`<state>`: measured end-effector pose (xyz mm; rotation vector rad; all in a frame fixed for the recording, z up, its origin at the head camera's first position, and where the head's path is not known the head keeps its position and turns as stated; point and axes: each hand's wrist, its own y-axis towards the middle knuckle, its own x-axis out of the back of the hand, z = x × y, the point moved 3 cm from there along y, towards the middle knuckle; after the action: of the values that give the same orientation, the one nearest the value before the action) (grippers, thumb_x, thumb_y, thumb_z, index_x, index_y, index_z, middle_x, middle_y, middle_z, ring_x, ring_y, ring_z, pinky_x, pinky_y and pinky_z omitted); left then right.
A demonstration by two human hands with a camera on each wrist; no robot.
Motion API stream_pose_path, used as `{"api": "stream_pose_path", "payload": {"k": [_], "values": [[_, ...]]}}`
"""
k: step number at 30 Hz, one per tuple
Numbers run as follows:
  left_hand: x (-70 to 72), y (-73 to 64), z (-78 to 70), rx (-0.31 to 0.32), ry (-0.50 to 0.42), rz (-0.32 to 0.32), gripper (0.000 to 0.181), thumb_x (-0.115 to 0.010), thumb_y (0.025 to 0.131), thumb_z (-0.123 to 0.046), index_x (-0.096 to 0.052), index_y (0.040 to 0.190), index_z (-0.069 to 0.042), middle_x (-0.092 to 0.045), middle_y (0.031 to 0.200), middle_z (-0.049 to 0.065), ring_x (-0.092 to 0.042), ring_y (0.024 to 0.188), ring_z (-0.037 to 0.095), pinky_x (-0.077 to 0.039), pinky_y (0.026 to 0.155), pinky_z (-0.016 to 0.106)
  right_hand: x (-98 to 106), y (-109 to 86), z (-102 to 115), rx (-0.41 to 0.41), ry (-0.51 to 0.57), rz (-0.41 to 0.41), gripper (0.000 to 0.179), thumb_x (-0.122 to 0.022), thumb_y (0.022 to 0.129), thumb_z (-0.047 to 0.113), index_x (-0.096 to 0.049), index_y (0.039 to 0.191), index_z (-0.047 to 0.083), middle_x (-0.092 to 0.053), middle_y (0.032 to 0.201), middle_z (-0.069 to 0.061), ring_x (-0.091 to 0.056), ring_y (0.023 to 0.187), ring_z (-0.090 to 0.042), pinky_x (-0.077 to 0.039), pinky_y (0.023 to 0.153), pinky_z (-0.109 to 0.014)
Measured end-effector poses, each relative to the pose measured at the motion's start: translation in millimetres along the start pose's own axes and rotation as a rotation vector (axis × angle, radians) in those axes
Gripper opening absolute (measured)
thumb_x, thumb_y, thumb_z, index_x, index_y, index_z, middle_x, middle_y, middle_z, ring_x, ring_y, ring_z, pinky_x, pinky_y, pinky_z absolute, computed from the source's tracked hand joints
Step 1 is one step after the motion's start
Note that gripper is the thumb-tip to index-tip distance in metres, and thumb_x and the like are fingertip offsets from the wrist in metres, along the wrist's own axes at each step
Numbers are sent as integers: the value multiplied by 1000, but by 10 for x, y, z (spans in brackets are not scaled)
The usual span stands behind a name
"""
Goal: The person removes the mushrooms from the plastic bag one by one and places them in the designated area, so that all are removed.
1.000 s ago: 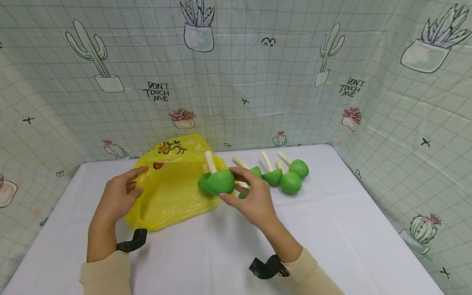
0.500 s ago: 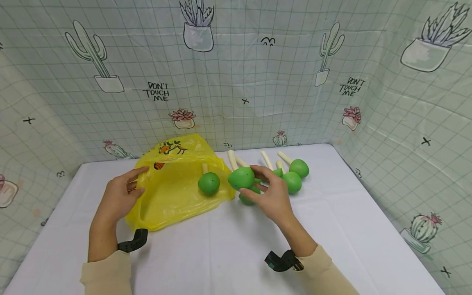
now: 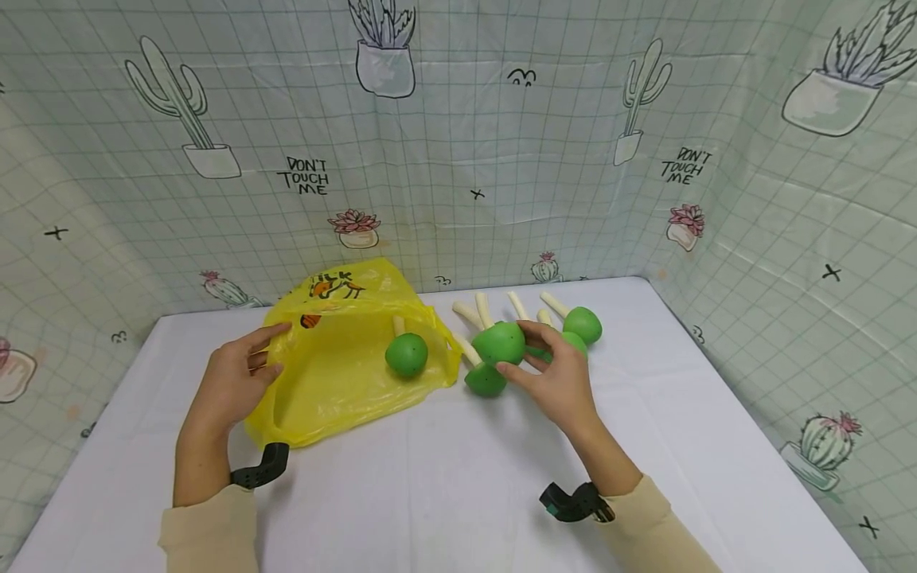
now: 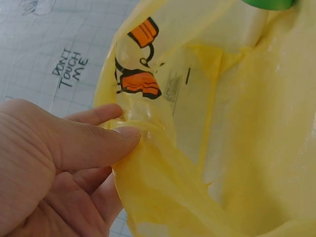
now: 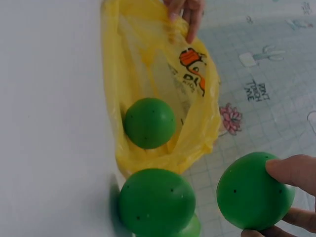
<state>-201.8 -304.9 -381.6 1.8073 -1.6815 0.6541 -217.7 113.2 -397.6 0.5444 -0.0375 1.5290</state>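
Note:
A yellow plastic bag (image 3: 325, 390) lies with its mouth spread open. My left hand (image 3: 238, 378) pinches its left rim, thumb (image 4: 106, 143) on the inner side in the left wrist view. Inside the mouth rests a green-capped toy mushroom (image 3: 407, 355) with a cream stem. To the right of the bag, my right hand (image 3: 560, 372) holds another mushroom (image 5: 254, 191) by its cap, thumb on one side and fingers on the other, stem pointing away. Just below it in the head view sits a mushroom (image 3: 485, 381) on the table, its cap toward me.
More green mushrooms, one of them a round-capped mushroom (image 3: 583, 325), lie behind my right hand, partly hidden by it. A white cloth covers the table (image 3: 444, 485). Behind it hangs a grid-patterned curtain (image 3: 444, 159) printed with cacti.
My right hand has moved right with its mushroom, from the bag's mouth to over the other mushrooms, uncovering the mushroom in the bag. My left hand stays on the rim.

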Motion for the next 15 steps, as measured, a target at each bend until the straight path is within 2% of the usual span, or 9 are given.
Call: {"api": "stream_pose_path", "payload": {"k": [15], "values": [[-9,-3,-33,-2,7,6,62,-61,98,12,-47,157,-1,-41,157,35,-55,131,55,-55,100,57,224,-54,-192,-20,-68,-45,66,-90,82,6,-61,141,-3,-63,140,-21,-63,128,-35,-57,102,-38]]}}
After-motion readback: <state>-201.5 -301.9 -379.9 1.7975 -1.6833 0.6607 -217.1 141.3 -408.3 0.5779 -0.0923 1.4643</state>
